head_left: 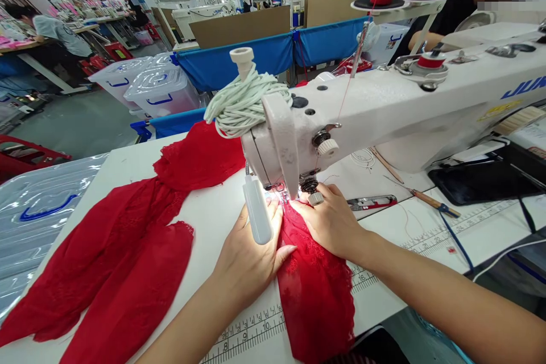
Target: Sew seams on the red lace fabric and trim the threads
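A strip of red lace fabric [313,296] runs from under the presser foot [284,198] of a white sewing machine [396,91] down over the table's front edge. My left hand [249,253] lies flat on the table left of the needle area, fingers stretched forward, thumb resting on the strip's left edge. A small white lamp [258,210] hides part of those fingers. On the strip's right side, my right hand [330,222] is closed on the fabric close to the foot, its fingertips partly behind a tension knob [315,199]. More red lace fabric [123,250] spreads across the table at left.
Cord [247,102] is coiled on the machine head. Right of my right hand lie thread snips [371,202], a wooden-handled tool [433,202] and a dark phone-like device [486,173]. Clear plastic bins [160,94] stand beyond the table. A co-worker's arm [426,40] shows behind the machine.
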A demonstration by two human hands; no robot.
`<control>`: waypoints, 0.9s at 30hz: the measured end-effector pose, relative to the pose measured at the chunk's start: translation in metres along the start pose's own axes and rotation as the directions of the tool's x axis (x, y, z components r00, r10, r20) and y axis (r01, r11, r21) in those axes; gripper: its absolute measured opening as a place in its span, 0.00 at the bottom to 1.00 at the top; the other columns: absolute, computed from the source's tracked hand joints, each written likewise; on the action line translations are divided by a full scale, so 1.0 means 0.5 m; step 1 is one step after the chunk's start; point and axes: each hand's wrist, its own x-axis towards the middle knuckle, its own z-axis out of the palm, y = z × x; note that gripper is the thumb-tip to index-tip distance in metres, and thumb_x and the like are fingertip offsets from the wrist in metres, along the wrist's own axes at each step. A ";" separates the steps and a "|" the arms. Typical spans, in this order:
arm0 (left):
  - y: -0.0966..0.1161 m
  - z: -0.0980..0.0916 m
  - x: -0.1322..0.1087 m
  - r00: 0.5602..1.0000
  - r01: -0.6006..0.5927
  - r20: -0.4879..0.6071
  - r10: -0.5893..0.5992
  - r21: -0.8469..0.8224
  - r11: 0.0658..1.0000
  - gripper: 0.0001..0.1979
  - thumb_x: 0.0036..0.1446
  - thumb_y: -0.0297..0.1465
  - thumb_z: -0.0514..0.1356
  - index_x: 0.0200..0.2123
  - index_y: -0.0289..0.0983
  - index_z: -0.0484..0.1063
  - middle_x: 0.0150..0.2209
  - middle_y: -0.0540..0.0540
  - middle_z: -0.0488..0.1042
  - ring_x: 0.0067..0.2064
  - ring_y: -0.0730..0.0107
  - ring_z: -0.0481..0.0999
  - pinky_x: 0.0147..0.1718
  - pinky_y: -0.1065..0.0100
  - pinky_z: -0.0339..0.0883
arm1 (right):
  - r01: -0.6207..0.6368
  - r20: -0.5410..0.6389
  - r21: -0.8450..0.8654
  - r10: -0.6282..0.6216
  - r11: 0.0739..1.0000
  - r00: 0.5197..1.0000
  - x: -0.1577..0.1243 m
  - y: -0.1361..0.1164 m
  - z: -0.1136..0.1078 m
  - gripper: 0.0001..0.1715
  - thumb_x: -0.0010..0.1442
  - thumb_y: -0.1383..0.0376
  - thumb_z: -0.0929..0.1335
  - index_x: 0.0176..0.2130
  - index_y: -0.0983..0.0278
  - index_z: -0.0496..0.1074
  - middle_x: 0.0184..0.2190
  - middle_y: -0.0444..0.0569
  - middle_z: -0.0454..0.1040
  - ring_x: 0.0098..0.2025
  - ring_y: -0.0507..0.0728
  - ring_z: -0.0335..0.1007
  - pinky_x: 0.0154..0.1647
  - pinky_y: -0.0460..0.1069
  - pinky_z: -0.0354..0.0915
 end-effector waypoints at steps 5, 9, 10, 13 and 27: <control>-0.005 -0.002 0.001 0.995 0.092 0.051 -0.086 -0.131 0.987 0.26 0.64 0.37 0.44 0.58 0.25 0.60 0.56 0.33 0.68 0.57 0.50 0.67 0.56 0.49 0.60 | -0.001 0.012 -0.013 0.001 1.000 1.000 0.002 -0.003 -0.001 0.17 0.53 0.76 0.64 0.38 0.62 0.76 0.31 0.50 0.72 0.36 0.58 0.56 0.37 0.52 0.49; -0.009 -0.004 0.002 0.990 0.137 0.046 -0.130 -0.209 0.968 0.23 0.64 0.35 0.44 0.58 0.28 0.59 0.56 0.37 0.69 0.59 0.55 0.66 0.59 0.50 0.57 | -0.002 0.007 -0.005 0.002 1.000 1.000 0.001 -0.002 0.001 0.18 0.54 0.76 0.64 0.41 0.62 0.76 0.31 0.50 0.72 0.37 0.58 0.56 0.37 0.52 0.48; -0.009 -0.002 0.002 0.991 0.135 0.032 -0.131 -0.207 0.969 0.23 0.64 0.34 0.44 0.57 0.29 0.60 0.55 0.37 0.70 0.58 0.55 0.66 0.59 0.50 0.57 | -0.003 0.008 -0.004 0.003 1.000 1.000 0.000 -0.002 0.001 0.18 0.54 0.76 0.64 0.41 0.61 0.75 0.31 0.50 0.72 0.37 0.58 0.56 0.37 0.52 0.48; -0.012 0.005 0.001 0.994 0.106 -0.014 -0.110 -0.180 0.978 0.21 0.64 0.34 0.45 0.56 0.30 0.60 0.54 0.38 0.72 0.56 0.55 0.69 0.59 0.48 0.56 | 0.002 0.010 -0.013 -0.002 1.000 1.000 -0.001 -0.002 0.002 0.20 0.52 0.76 0.65 0.43 0.62 0.75 0.32 0.50 0.72 0.37 0.58 0.56 0.37 0.52 0.48; -0.011 0.008 0.003 0.992 0.119 -0.016 -0.124 -0.186 0.975 0.19 0.62 0.32 0.46 0.56 0.37 0.58 0.52 0.39 0.73 0.54 0.52 0.71 0.58 0.43 0.56 | 0.028 0.039 -0.064 -0.025 0.998 0.999 0.004 -0.008 -0.006 0.20 0.50 0.78 0.64 0.42 0.64 0.74 0.33 0.52 0.71 0.36 0.58 0.58 0.38 0.52 0.48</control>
